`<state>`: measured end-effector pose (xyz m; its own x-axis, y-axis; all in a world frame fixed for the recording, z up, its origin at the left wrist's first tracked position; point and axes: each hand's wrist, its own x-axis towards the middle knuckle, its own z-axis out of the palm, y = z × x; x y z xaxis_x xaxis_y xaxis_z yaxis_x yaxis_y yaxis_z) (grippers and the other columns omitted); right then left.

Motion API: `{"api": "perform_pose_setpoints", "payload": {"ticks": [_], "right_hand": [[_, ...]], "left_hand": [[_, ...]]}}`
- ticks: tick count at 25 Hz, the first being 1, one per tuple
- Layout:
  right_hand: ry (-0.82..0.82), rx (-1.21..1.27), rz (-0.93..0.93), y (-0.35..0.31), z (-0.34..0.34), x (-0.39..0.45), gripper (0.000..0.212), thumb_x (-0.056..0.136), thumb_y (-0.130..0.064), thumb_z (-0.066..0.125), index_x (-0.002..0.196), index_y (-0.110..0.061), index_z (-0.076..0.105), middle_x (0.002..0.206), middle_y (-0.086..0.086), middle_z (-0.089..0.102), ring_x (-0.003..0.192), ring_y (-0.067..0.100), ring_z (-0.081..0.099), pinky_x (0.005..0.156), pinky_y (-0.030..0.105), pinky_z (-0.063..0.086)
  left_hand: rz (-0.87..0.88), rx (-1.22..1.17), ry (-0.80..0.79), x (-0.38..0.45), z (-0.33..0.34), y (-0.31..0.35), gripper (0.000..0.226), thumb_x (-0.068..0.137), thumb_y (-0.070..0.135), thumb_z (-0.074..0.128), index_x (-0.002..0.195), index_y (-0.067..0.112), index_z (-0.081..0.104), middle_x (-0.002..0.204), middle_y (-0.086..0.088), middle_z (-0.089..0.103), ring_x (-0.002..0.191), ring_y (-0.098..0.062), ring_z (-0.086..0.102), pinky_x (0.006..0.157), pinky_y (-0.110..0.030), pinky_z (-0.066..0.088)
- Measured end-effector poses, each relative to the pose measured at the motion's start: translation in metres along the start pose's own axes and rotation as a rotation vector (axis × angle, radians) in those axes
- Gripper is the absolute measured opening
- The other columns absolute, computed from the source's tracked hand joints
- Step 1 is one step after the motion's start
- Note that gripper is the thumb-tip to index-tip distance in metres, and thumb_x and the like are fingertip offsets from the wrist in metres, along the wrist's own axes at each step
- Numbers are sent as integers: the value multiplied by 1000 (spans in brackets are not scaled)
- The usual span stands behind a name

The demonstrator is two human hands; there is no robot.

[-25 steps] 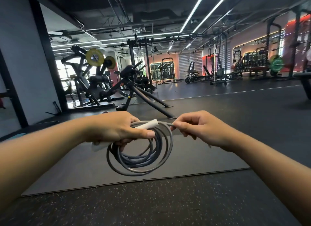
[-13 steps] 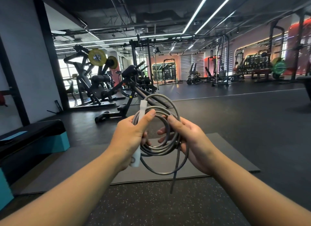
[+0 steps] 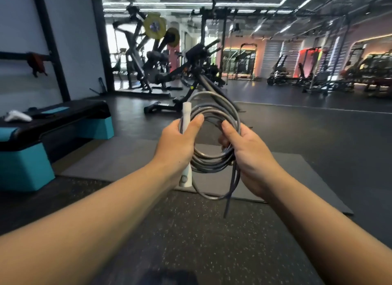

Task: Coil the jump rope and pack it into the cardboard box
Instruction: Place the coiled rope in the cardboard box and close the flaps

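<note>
At frame center, your left hand (image 3: 176, 144) and right hand (image 3: 250, 155) each clasp the jump rope (image 3: 214, 157); tuck the 1 dangling tail in.

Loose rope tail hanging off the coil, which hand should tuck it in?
Probably the right hand: the tail hangs just below its fingers. The left hand is clamped on the white handle and coil, steadying them.

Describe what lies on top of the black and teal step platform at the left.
On the step platform lie a white object, too blurred to identify, and a flat teal patch. Its near end is cut off by the picture edge.
</note>
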<state>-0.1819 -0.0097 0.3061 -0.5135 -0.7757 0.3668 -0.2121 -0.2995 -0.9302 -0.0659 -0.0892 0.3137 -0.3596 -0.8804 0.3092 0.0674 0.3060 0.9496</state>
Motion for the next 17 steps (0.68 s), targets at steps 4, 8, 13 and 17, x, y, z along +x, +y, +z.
{"api": "perform_pose_setpoints", "payload": {"ticks": [4,8,13,17], "right_hand": [[-140,-6,77,-28,67,19,19,106,-30,49,107,-17,63,75,-7,49,68,8,42,67,27,35],[-359,15,205,-97,161,19,22,105,-33,50,101,-18,65,81,-4,52,73,9,46,73,31,37],[-612,56,418,-215,282,-7,19,98,-41,56,89,-31,69,77,-8,56,79,13,55,81,38,44],[-796,73,515,-291,356,-31,20,102,-26,53,85,-26,63,72,-5,51,67,9,49,66,29,39]], "left_hand": [[-105,31,82,9,-76,23,33,97,49,57,97,17,69,77,3,59,72,-13,53,73,-31,46],[-249,19,242,-5,-183,81,39,95,52,58,102,15,68,78,3,61,75,-15,57,77,-37,52],[-436,4,548,-48,-310,187,26,91,49,64,91,23,65,64,10,63,70,-15,64,84,-51,58],[-538,16,779,-83,-378,261,25,95,40,64,89,16,63,72,-3,59,66,-14,56,67,-32,46]]}}
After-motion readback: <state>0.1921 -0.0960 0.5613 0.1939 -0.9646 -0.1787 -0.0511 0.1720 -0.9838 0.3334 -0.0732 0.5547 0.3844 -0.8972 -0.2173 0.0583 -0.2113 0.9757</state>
